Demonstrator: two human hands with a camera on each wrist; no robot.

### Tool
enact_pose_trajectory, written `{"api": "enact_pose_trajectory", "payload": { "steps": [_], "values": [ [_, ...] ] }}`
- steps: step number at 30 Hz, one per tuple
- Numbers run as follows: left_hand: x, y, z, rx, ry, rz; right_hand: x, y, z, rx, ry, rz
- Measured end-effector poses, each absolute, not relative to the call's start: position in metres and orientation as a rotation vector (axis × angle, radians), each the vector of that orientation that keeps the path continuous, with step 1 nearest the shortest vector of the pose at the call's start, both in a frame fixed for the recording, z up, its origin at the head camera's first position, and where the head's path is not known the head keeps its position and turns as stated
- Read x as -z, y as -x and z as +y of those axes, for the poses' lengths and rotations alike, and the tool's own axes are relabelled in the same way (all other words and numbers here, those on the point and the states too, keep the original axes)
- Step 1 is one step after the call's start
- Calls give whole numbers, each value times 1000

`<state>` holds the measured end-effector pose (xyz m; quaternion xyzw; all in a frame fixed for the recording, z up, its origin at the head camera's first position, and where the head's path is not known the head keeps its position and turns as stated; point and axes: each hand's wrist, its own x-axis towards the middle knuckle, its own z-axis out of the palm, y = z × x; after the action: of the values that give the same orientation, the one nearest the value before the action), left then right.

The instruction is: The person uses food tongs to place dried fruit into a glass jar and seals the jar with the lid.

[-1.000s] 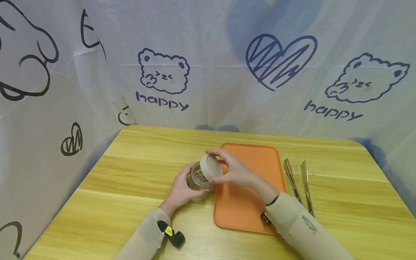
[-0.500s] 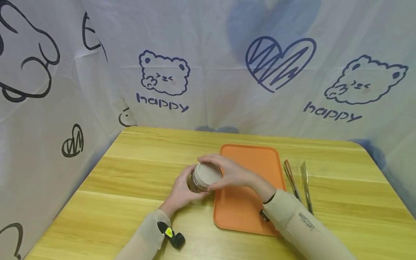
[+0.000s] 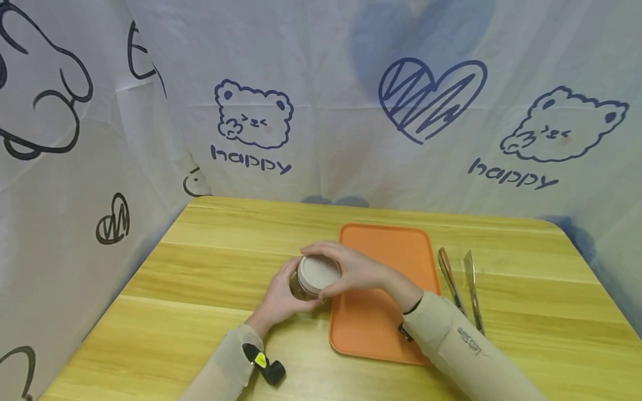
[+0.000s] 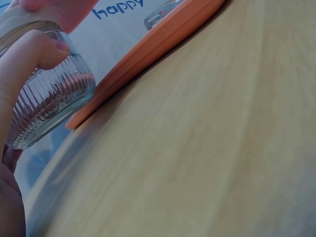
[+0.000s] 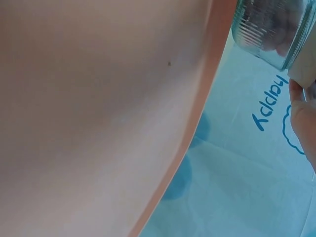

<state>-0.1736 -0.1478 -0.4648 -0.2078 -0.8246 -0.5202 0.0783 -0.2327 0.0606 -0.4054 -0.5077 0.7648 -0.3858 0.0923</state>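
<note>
A ribbed clear glass jar (image 4: pixel 54 101), part filled with small brownish bits, stands in the middle of the head view beside the tray's left edge. My left hand (image 3: pixel 277 298) grips its side from the left, with the thumb across the glass in the left wrist view. On the jar's mouth sits a round off-white lid (image 3: pixel 319 273). My right hand (image 3: pixel 357 272) holds that lid by its rim, thumb in front and fingers behind. Whether the jar's base touches the table cannot be told. The right wrist view shows the jar (image 5: pixel 266 27) only in part.
An orange tray (image 3: pixel 386 323) lies on the wooden table (image 3: pixel 200 312) under the right forearm. To its right are a wooden-handled utensil (image 3: pixel 451 278) and a metal utensil (image 3: pixel 473 292), their lower ends near the right sleeve. A printed cloth (image 3: pixel 321 133) hangs behind the table.
One second ago my right hand held the lid tilted over the jar's mouth, its contents showing. The lid has come down flat onto the jar, and the right hand has shifted slightly left.
</note>
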Motion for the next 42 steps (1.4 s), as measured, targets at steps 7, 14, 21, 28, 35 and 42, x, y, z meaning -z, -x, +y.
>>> {"api": "enact_pose_trajectory", "payload": {
  "steps": [7,14,21,28,35,42],
  "values": [
    [483,181,-152,1575,657,-2460,401,234,63,1070,1583,2235],
    [483,180,-152,1598,666,-2440,399,234,62,1040,1609,2245],
    [481,181,-152,1638,620,-2420,398,228,59,1052,1599,2328],
    [459,170,-147,1630,593,-2421,398,225,57,1073,1553,2393],
    [449,165,-145,1596,553,-2433,400,224,56,1061,1474,2425],
    [478,181,-150,1604,593,-2392,400,227,62,1036,1488,2410]
  ]
}}
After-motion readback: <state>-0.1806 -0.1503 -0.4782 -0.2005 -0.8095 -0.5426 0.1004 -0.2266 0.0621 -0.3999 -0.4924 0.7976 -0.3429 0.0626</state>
